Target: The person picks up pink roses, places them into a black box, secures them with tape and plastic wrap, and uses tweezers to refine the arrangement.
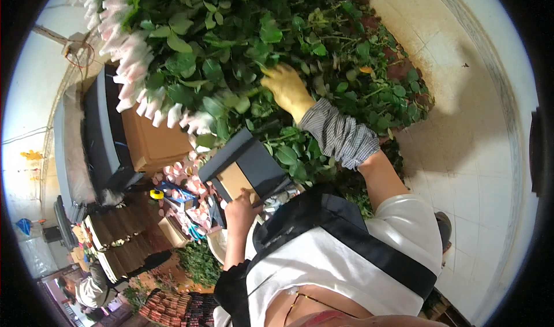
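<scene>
My right hand (287, 90), in a yellow glove with a striped cloth sleeve above it, is closed among green leaves. It seems to grip a leafy flower stem (245, 99) that is smeared by motion; leaves hide part of the fingers. This lies over a large heap of leafy stems (323, 44), whose flower heads wear pale pink and white sleeves (130, 53) along the left side. Lower down, my bare left hand (239, 211) has its fingers curled on the near edge of a dark board (259, 165) with a brown cardboard panel (234, 180).
Pink petals (187, 180) litter the area left of the board, with a yellow roll (156, 194) and blue-handled scissors (196, 230) among them. A cardboard box (153, 136) and dark stacked boxes (104, 125) stand at the left. Another person (92, 289) is at the lower left.
</scene>
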### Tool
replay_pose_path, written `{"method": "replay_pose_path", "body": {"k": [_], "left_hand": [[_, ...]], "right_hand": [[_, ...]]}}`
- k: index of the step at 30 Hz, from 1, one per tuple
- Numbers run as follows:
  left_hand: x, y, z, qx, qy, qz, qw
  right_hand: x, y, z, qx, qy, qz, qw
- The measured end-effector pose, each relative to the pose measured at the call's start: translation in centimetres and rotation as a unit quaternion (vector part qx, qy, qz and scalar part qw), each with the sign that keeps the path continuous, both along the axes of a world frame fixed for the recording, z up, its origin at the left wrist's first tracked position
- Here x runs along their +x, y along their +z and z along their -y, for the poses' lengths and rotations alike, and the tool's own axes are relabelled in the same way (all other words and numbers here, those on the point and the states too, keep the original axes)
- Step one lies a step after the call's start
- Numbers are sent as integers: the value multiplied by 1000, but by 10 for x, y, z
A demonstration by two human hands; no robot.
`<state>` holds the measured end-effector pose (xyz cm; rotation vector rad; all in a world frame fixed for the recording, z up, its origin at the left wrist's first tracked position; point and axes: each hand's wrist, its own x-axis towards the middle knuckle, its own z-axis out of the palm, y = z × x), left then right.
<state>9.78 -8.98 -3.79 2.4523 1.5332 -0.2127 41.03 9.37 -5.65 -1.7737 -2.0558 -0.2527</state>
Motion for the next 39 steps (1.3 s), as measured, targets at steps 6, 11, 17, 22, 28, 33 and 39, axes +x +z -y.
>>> {"method": "replay_pose_path", "body": {"k": [6, 11, 17, 22, 28, 33, 39], "left_hand": [[-10, 17, -6, -117, 35, 112, 986], [-75, -24, -38, -501, 194, 553, 637], [-52, -19, -14, -189, -1, 355, 916], [-52, -17, -8, -198, 76, 372, 904], [-44, -21, -15, -196, 60, 400, 893], [-49, -18, -5, -178, 96, 396, 896], [-50, -28, -8, -167, 78, 410, 893]], "right_hand": [[-12, 108, 69, 22, 330, -89, 939], [-12, 40, 166, -236, 217, 116, 940], [-9, -20, 178, -350, 203, 40, 914], [6, 56, 75, -328, 168, -115, 922], [13, -58, -31, -387, 101, 101, 911], [-15, 2, -25, -239, 100, 124, 958], [25, 32, 2, 5, 99, 32, 995]]}}
